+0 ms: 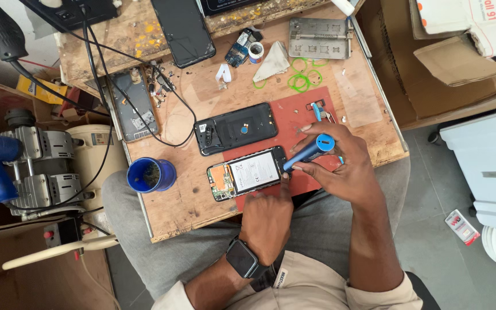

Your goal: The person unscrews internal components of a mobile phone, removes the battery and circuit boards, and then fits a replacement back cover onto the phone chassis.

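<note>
An opened phone [247,173] lies on a wooden board [190,195], its white battery and orange circuit part exposed. My left hand [267,218], with a smartwatch on the wrist, presses on the phone's near right edge. My right hand [340,163] grips a blue screwdriver [311,150], its tip set at the phone's right end. The phone's black back cover [235,127] lies just beyond it. A red mat [294,115] lies under the phone's right end.
A blue cup [150,175] stands at the board's left. Further back lie another black phone [182,28], a grey opened phone frame [134,106], a metal jig plate [320,38], green rings [299,77], white cloth [274,63] and black cables [96,63]. A cardboard box [431,63] sits right.
</note>
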